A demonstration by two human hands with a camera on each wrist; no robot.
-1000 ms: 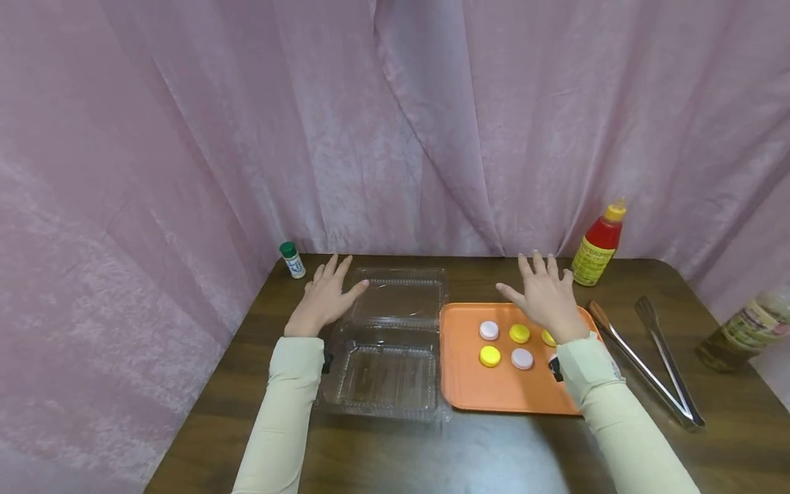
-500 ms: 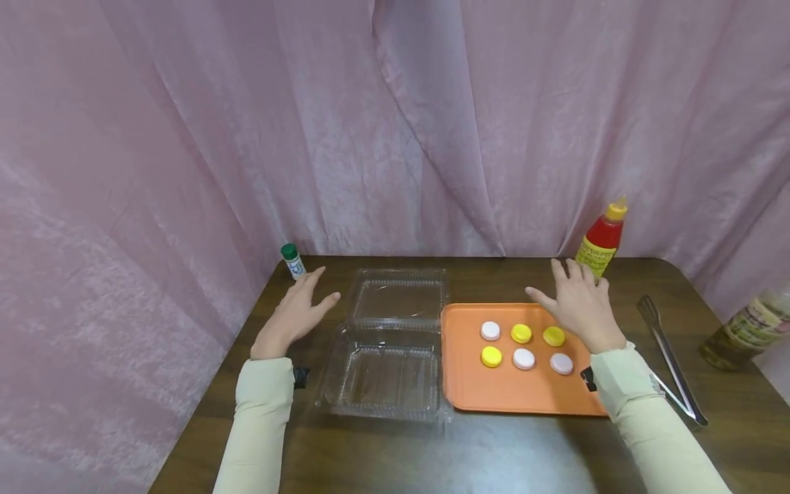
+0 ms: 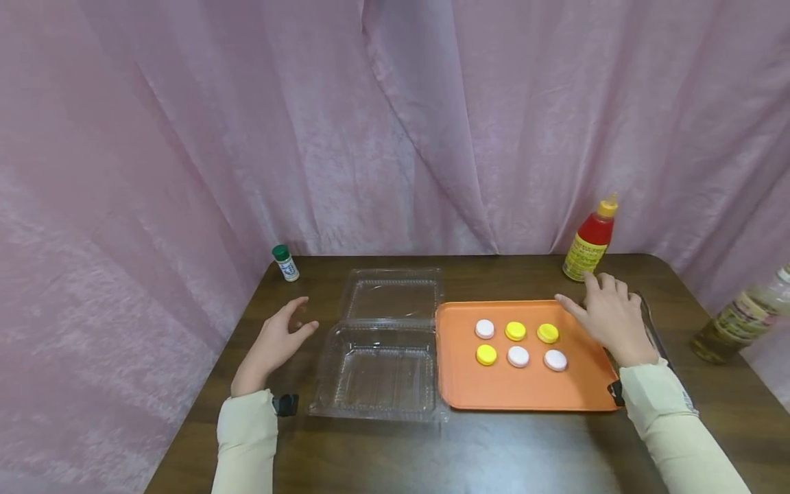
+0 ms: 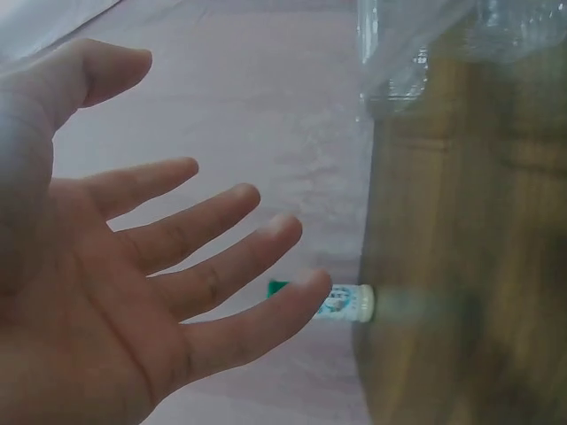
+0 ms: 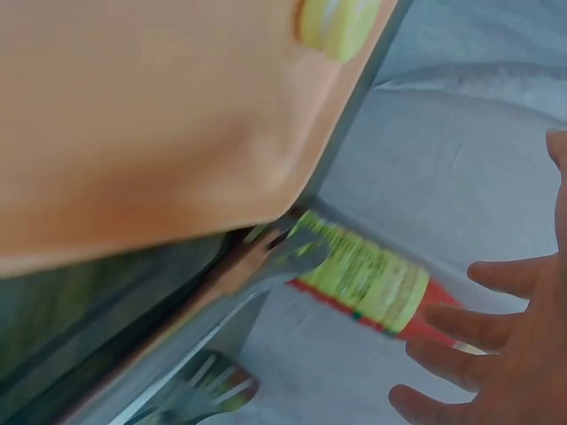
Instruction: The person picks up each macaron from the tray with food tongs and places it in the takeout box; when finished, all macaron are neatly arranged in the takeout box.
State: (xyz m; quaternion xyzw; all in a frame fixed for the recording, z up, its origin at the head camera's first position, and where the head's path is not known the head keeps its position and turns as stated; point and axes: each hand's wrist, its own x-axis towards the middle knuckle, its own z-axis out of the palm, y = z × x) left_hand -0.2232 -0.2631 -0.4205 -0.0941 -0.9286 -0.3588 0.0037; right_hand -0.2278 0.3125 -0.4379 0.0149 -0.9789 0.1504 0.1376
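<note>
My left hand (image 3: 271, 350) hovers over the table left of the hinged clear plastic container (image 3: 389, 377), holding nothing. Its fingers are spread in the left wrist view. My right hand (image 3: 612, 321) is above the right side of the orange tray (image 3: 524, 398), also holding nothing. On that tray sit several macarons in two rows, some yellow (image 3: 486, 355), some whitish (image 3: 555, 360). Metal tongs (image 5: 213, 310) lie beside the tray's right edge; in the head view the right hand and sleeve mostly cover them.
A green-capped shaker (image 3: 286, 263) stands at the back left of the dark wooden table (image 3: 370, 460). At the back right is a red sauce bottle (image 3: 591, 240) with a yellow label. An oil bottle (image 3: 743, 319) stands at the far right. A pink curtain (image 3: 401, 123) hangs behind.
Both hands have drawn apart: the left moved left and toward me, away from the container, the right moved right across the tray toward the tongs. The rightmost macarons came into full view.
</note>
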